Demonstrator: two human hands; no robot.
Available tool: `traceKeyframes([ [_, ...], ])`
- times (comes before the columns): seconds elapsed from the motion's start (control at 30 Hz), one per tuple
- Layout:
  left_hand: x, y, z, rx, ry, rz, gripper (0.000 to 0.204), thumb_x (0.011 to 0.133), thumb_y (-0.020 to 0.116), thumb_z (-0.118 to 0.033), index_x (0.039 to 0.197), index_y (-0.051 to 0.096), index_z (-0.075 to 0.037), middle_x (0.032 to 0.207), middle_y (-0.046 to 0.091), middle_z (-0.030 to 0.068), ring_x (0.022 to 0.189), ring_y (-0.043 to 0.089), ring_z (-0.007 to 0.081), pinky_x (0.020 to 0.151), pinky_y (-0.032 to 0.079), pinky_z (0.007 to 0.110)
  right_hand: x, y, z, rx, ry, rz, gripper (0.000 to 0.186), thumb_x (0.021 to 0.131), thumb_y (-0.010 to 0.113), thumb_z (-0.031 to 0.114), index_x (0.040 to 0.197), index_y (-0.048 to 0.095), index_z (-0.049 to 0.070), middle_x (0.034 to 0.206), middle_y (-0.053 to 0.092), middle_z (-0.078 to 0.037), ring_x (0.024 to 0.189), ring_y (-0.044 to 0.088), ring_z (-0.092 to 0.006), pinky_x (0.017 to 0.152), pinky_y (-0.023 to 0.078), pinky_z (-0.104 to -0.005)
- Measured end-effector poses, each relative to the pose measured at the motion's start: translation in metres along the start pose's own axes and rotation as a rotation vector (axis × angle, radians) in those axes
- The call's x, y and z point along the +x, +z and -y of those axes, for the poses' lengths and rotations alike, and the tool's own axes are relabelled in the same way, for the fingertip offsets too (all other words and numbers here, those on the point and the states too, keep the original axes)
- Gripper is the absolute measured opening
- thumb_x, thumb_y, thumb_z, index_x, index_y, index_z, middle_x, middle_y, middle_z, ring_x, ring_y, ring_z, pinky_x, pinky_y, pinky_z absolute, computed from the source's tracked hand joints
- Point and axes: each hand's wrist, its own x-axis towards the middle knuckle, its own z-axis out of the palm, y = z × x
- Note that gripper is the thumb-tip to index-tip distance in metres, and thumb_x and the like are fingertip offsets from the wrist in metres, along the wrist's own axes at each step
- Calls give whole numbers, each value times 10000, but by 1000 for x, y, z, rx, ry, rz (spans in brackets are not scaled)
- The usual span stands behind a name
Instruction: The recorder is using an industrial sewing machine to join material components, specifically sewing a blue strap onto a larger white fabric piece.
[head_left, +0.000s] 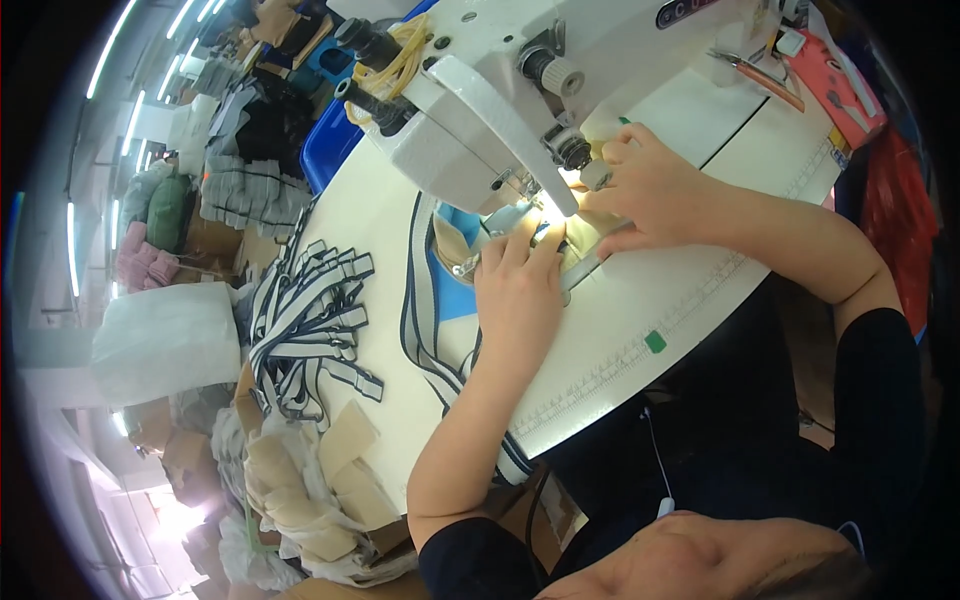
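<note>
A white sewing machine (440,150) leans over the work, its lamp lighting the needle area. My left hand (522,295) lies just left of the needle, fingers stretched and pressing down on the work there. On the other side my right hand (660,195) has its fingers curled and thumb low, gripping a pale yellow cloth (582,238) beside the machine head. Blue fabric (456,290) shows left of my left hand. Near it a grey strap with dark edges (420,310) runs down the table and passes behind my left forearm. The exact stitching point is hidden by my fingers.
A heap of dark-edged grey straps (315,330) lies on the white table (620,340) at left. Cream cloth pieces (350,470) are piled below it. Snips (765,78) and a red case (835,88) lie at the far right. A blue bin (330,150) stands behind.
</note>
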Motion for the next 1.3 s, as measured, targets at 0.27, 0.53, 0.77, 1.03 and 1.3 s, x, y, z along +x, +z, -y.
traceKeyframes([
  [0.27,-2,0,-5,-59,27,-23,330,770,687,-39,1096,691,-92,1100,647,88,966,587,294,813,489,401,2,-8,4,8,-57,-17,318,743,760,396,918,695,138,879,656,-4,995,524,-225,985,348,-461],
  [0.53,8,-13,8,-266,-58,72,281,845,592,-21,1109,667,-77,1009,658,121,920,557,353,834,466,424,4,13,-7,7,-74,-5,133,814,683,188,942,697,154,951,633,-45,1085,503,-284,1008,350,-489],
  [0.77,15,-21,13,-430,-291,217,275,989,482,-105,1206,650,-92,1014,639,158,959,564,296,871,461,366,12,20,-6,-53,112,-162,217,884,647,266,815,722,74,1039,642,-41,1066,543,-199,1052,338,-417],
  [1.03,17,-21,20,-451,-329,278,279,978,484,-77,1204,648,-90,1064,637,139,1003,578,277,916,451,357,14,13,-7,-205,5,-337,114,836,652,201,842,739,128,978,659,19,1043,553,-129,1073,327,-426],
  [1.3,5,-16,4,-4,70,95,301,834,624,-13,1128,657,-68,1145,652,117,1030,577,341,907,469,413,12,-28,3,-105,-11,348,157,780,696,209,916,720,135,994,657,27,1058,576,-170,1111,276,-530],
])
